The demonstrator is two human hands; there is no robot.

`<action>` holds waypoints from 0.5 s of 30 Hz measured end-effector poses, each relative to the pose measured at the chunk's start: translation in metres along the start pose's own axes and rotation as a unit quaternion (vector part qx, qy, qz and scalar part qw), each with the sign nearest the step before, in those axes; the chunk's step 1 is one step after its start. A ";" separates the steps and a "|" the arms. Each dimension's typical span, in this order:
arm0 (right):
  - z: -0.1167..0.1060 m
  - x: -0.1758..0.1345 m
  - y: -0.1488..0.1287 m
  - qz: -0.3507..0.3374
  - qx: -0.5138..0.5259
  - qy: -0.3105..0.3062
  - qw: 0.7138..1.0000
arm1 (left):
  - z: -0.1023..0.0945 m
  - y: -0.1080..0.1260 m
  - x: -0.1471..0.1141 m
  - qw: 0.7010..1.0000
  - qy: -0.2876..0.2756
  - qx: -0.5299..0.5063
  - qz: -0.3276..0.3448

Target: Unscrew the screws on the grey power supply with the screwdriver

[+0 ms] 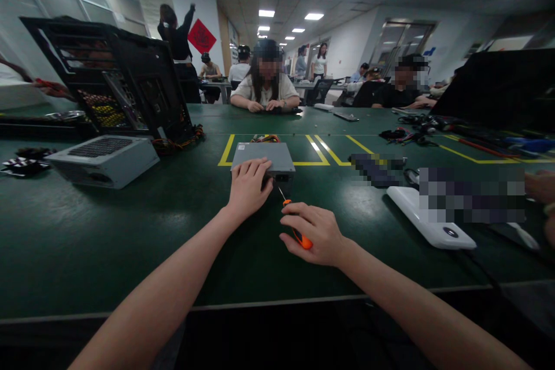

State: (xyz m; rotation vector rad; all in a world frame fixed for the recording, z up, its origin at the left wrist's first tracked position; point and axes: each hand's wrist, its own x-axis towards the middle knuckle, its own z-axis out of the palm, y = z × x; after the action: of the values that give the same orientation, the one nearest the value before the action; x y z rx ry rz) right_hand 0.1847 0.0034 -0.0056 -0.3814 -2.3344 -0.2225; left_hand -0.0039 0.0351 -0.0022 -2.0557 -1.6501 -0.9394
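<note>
The half-open left hand (248, 185) on a grey metal box (277, 156) likely keeps it still, while the loosely curled right hand (319, 233) holds an orange-and-black screwdriver (302, 239) pointing far.

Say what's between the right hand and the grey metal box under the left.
Head view: an orange-handled screwdriver, its metal shaft pointing from right hand toward box.

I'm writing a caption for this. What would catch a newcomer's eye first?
First, the orange-handled screwdriver in the right hand, pointing toward the grey metal box under the left hand. Then the black, open-framed computer case standing at the left on the green tabletop, and the red diamond-shaped sign on the white wall.
</note>
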 end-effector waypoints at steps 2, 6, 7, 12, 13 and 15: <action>0.000 0.000 0.000 0.014 0.019 -0.002 1.000 | 0.000 0.000 0.000 1.000 -0.001 0.000 0.002; 0.001 0.000 0.001 -0.015 -0.001 -0.009 1.000 | 0.000 0.000 0.000 1.000 0.000 0.001 0.000; 0.001 0.000 0.001 -0.021 -0.005 -0.011 1.000 | 0.000 0.000 0.000 1.000 0.000 0.000 0.000; 0.001 0.001 0.001 -0.024 0.005 -0.026 0.999 | -0.001 0.000 0.000 1.000 0.001 0.004 0.000; 0.001 0.001 0.001 -0.024 0.004 -0.028 0.999 | -0.001 0.000 0.000 1.000 0.002 0.005 0.001; 0.000 0.002 0.001 -0.027 0.004 -0.027 0.999 | 0.000 0.000 0.000 1.000 0.005 0.006 0.003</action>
State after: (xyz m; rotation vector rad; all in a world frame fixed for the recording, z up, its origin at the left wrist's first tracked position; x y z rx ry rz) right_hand 0.1836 0.0047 -0.0045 -0.3231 -2.4000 -0.2317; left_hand -0.0041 0.0350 -0.0017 -2.0446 -1.6404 -0.9342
